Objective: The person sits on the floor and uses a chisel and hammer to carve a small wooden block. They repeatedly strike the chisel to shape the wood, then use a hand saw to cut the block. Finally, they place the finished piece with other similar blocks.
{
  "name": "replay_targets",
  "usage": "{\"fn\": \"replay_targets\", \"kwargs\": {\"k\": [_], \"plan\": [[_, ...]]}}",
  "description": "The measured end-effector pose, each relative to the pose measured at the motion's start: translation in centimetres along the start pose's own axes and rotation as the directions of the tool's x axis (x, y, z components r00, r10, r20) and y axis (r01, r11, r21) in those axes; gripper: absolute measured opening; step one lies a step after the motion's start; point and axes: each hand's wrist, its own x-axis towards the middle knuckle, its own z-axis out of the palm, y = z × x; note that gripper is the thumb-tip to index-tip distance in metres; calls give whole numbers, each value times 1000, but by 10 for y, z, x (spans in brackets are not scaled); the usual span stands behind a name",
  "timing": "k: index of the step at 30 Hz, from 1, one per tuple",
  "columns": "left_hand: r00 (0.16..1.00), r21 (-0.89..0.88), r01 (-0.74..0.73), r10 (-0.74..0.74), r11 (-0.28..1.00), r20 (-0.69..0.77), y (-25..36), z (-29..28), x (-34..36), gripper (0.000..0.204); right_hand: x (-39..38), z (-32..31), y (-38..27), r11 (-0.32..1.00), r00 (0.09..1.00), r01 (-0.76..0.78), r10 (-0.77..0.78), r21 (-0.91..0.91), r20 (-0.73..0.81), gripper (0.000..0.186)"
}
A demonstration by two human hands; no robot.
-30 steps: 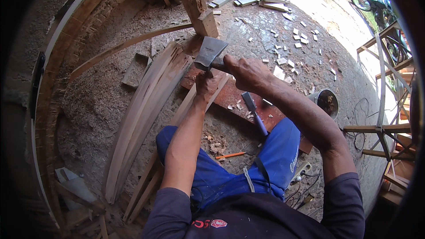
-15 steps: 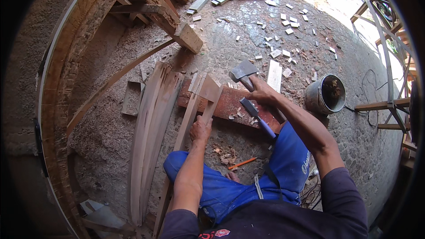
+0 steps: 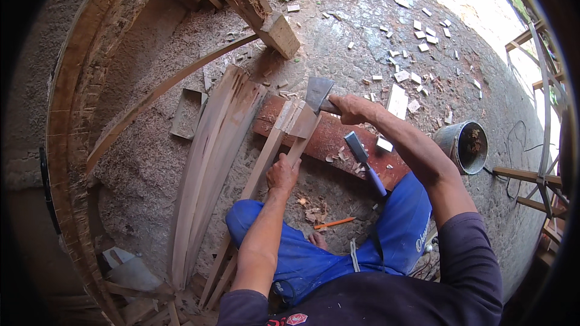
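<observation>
Close beside the end of a wooden frame [image 3: 302, 124], a hatchet [image 3: 318, 92] is gripped by the right hand [image 3: 355, 110], its fingers wrapped round the handle [image 3: 329, 107]. One strip [image 3: 296, 150] of the frame, whose end is set over a red plank [image 3: 342, 135], is clasped in the left hand [image 3: 282, 175]. A chisel [image 3: 365, 160] is laid across the plank.

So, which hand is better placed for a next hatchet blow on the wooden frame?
Probably the right hand: it grips the hatchet beside the far end of the wooden frame; the left hand holds the frame.
</observation>
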Motion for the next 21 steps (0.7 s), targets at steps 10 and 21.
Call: {"fn": "replay_targets", "kwargs": {"k": [10, 21], "plan": [[1000, -65, 12, -13, 998, -16, -10, 10, -3, 50, -69, 57, 20, 581, 878, -208, 465, 787, -111, 46], [1000, -44, 21, -22, 999, -17, -4, 1, -7, 49, -214, 96, 127, 703, 626, -647, 711, 296, -321, 64]]}}
